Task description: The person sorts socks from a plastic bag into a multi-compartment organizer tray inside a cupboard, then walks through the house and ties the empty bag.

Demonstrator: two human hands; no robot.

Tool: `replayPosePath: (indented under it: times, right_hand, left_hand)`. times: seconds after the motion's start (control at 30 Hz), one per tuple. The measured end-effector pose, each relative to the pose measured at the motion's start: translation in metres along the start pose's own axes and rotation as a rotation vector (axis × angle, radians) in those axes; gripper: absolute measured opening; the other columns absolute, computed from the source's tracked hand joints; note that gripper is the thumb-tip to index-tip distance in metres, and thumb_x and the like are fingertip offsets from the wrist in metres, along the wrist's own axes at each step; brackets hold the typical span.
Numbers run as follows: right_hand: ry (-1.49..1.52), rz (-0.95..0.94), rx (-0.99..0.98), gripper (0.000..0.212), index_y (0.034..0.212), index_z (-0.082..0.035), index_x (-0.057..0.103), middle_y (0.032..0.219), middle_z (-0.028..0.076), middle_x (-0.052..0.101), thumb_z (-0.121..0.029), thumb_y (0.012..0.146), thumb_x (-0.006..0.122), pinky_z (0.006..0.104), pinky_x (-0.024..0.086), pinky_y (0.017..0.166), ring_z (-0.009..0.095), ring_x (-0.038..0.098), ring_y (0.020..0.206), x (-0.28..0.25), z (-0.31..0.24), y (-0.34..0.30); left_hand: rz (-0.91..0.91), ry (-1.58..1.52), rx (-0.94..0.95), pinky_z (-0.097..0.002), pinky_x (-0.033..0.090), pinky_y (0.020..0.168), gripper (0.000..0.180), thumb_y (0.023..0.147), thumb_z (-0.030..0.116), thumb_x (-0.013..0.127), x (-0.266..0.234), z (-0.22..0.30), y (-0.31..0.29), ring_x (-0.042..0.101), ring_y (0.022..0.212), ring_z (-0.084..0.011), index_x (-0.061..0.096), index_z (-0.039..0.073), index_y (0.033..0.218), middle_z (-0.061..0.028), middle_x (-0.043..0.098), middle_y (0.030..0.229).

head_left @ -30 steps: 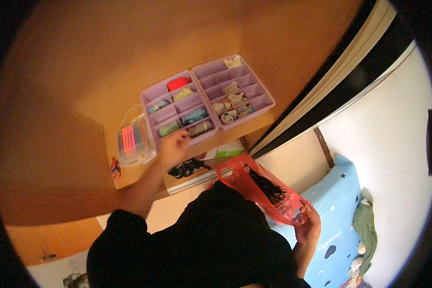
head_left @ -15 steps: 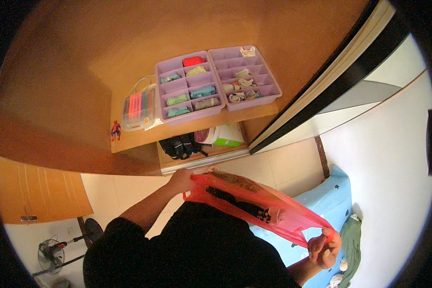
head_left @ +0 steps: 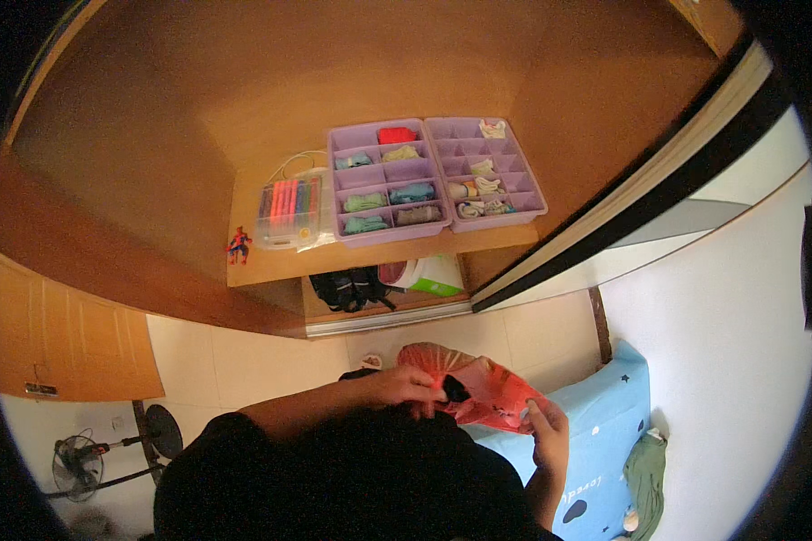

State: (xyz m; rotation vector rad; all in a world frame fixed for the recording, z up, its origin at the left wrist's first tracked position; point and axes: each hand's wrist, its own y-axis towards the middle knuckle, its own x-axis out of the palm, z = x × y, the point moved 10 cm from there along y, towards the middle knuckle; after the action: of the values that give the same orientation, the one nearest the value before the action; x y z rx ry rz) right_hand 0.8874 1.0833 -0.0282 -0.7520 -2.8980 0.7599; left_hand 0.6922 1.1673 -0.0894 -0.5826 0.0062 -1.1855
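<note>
A red see-through plastic bag (head_left: 501,383) hangs bunched in front of my body, over the floor. My right hand (head_left: 546,428) pinches its right edge between thumb and fingers. At the bag's left side, my left hand (head_left: 406,388) has its fingers closed on the bag's edge. A small black piece (head_left: 456,389), soft-looking, shows at the bag's opening, right by my left fingertips. Whether those fingers touch it too is hard to make out.
On the wooden shelf (head_left: 271,267) stand two purple divided trays (head_left: 388,236) (head_left: 501,222) with rolled cloth items, a case of coloured markers (head_left: 289,212) and a small red-blue figure (head_left: 239,245). Below lies a black backpack (head_left: 347,288). A blue bed (head_left: 604,415) is at right, a fan (head_left: 81,464) at left.
The bag, stretched wide between my hands before, is now bunched up. My hands have come closer together, the left moving right and down. A black piece now shows at the opening.
</note>
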Motion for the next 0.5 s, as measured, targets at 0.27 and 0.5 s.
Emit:
replayPosePath:
  times: [0.27, 0.5]
  right_hand:
    - [-0.496, -0.445, -0.225, 0.021, 0.087, 0.0, 0.057, 0.073, 0.008, 0.058, -0.019, 0.08, 0.056, 0.0271, 0.042, 0.057, 0.017, 0.053, 0.063, 0.141, -0.024, 0.013]
    - [-0.801, -0.857, -0.432, 0.025, 0.095, -0.002, 0.055, 0.091, 0.017, 0.057, -0.021, 0.079, 0.055, 0.0365, 0.044, 0.075, 0.033, 0.055, 0.087, 0.25, 0.014, -0.004]
  left_hand:
    - [0.035, -0.592, -0.018, -0.0257, 0.045, 0.056, 0.032, 0.086, 0.034, 0.046, -0.003, -0.004, 0.019, 0.054, 0.067, -0.0138, 0.055, 0.003, 0.09, -0.0049, 0.056, 0.08]
    - [0.265, -1.069, -0.098, -0.0322, 0.045, 0.067, 0.024, 0.085, 0.024, 0.044, -0.057, -0.119, 0.004, 0.056, 0.075, -0.0184, 0.054, 0.002, 0.087, -0.0085, 0.058, 0.08]
